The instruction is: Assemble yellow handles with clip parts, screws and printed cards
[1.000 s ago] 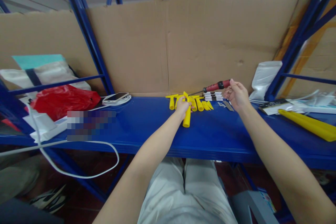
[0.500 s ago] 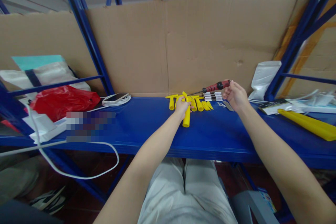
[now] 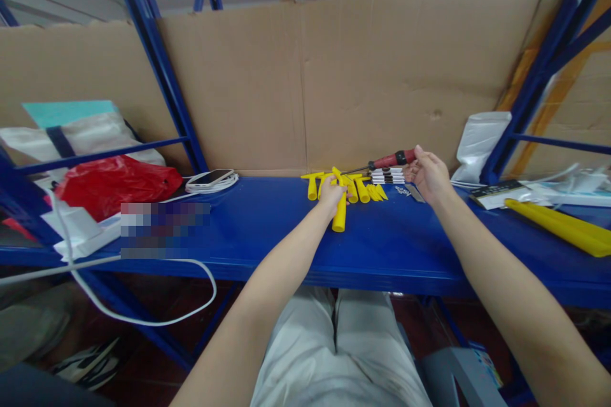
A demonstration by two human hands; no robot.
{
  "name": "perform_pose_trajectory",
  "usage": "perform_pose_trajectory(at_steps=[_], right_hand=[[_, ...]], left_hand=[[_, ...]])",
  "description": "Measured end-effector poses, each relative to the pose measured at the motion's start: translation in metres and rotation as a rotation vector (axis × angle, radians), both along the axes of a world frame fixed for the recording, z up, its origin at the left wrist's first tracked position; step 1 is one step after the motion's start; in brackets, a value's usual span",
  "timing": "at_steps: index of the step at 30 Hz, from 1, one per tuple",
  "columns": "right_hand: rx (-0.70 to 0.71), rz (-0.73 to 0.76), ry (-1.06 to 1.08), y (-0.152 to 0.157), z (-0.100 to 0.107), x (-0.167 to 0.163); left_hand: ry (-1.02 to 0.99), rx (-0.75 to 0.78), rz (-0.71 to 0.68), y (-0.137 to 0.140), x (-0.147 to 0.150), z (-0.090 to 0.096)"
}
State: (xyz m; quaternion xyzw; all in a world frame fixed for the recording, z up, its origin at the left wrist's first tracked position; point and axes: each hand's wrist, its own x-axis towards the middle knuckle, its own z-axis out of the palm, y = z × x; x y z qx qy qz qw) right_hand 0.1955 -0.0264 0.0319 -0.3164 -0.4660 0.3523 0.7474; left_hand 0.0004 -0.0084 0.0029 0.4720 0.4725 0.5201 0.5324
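Yellow T-shaped piece (image 3: pixel 338 216), center of frame, slanting up and away from the camera, lower end toward the near side. Left hand (image 3: pixel 330 196) has its grip wrapped around the piece just below the crosspiece, fingers closed; far-side fingers mostly hidden. Right hand (image 3: pixel 430 177), right of center, has thumb and fingertips pinched on the butt end of a red-and-black screwdriver (image 3: pixel 392 159); rest of the fingers loosely curled. Shaft runs left and slightly down to the piece's upper end; can't tell if the tip is seated on a screw.

Risks, my judgement: the pinch is far back on the handle, so a sideways push could tip the shaft and let the bit slip, maybe toward the left fingers, which sit close. If the left grip loosens, the piece could twist under turning force. Driving at an angle could strip a screw or crack the part.

Just behind, more yellow pieces (image 3: pixel 312 188) in a row; right of them, small yellow pointed bits (image 3: pixel 377 192), stacked white strips (image 3: pixel 387 175), loose small hardware (image 3: pixel 402 190). A knock from the right hand could scatter the hardware across the blue tabletop (image 3: pixel 267 222). Upright cardboard (image 3: pixel 382 76) stands along the back.
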Motion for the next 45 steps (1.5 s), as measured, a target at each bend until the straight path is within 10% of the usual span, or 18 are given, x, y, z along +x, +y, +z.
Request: perform_pose_trajectory(at_steps=[45], right_hand=[[-0.007, 0.112, -0.053, -0.0047, 0.0007, 0.0006]], left_hand=[[-0.002, 0.007, 0.037, 0.0029, 0.0011, -0.0018]])
